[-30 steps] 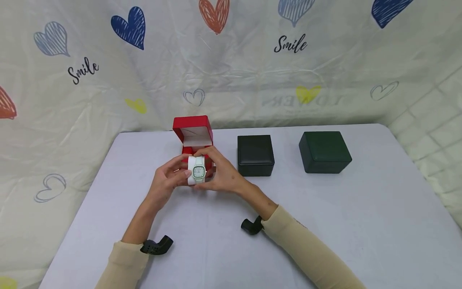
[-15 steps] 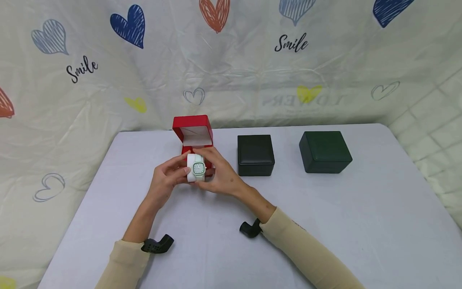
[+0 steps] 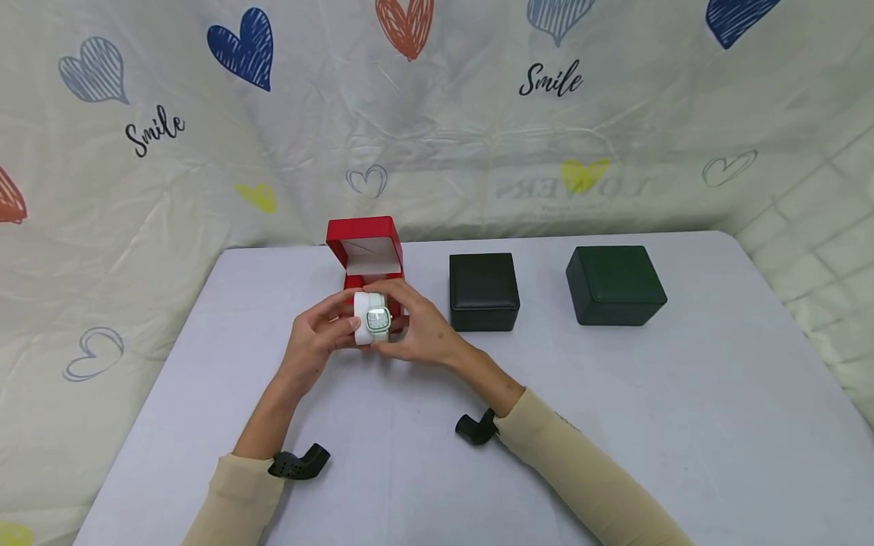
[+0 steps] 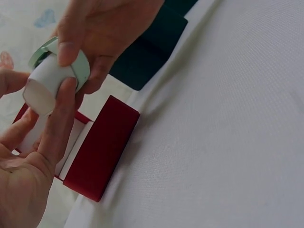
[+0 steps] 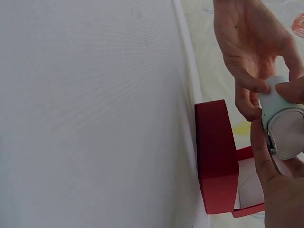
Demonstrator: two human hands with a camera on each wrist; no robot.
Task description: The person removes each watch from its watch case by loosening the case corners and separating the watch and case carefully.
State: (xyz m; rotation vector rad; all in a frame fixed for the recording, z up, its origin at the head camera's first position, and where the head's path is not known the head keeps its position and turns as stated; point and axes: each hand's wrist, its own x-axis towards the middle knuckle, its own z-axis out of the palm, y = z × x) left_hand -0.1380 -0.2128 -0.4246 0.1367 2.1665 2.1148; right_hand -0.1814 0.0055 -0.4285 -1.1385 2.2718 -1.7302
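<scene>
Both hands pinch the white watch on its cushion [image 3: 372,320], left hand [image 3: 315,345] and right hand [image 3: 422,330] just above the open red box [image 3: 365,250]; keeping it level and square to the opening seems wise

A white watch [image 3: 373,319] wrapped around a white cushion, its square pale-green-rimmed face turned upward, is held just above an open red box [image 3: 365,254] whose lid stands upright.
</scene>
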